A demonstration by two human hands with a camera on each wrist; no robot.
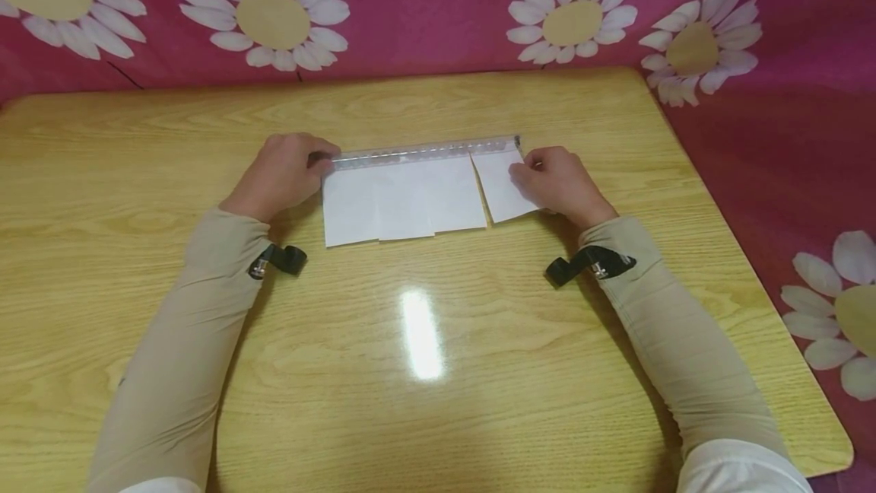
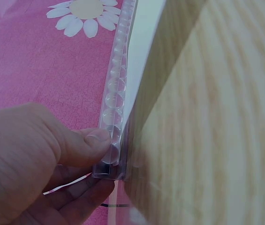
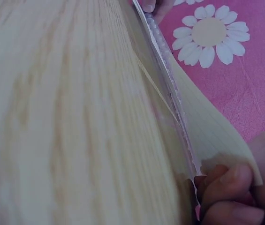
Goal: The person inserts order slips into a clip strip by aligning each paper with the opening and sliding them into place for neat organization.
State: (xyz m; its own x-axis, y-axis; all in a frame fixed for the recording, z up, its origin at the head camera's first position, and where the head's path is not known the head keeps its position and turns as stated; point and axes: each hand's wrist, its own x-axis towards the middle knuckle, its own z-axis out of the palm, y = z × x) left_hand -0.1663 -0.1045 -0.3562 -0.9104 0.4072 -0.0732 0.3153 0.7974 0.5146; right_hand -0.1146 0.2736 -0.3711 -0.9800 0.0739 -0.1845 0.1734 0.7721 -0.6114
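Note:
A long clear plastic strip [image 1: 411,154] with a row of round bubble-like cells lies above the table. White paper [image 1: 404,204] extends from its near side, cut into several flaps with stepped lower edges. At the strip's left end, my left hand [image 1: 277,177] pinches it; the left wrist view shows the thumb [image 2: 97,138] on top of the strip's end. My right hand [image 1: 561,182] pinches the rightmost paper flap [image 1: 498,189], which stands apart from the others along a slit. In the right wrist view, the flap bends toward curled fingers [image 3: 230,187].
The wood-grain table [image 1: 342,417] reflects a bright light near its middle. Behind it and on the right hangs a pink cloth [image 1: 424,14] with large daisies. Black straps [image 1: 284,259] are on both sleeved wrists.

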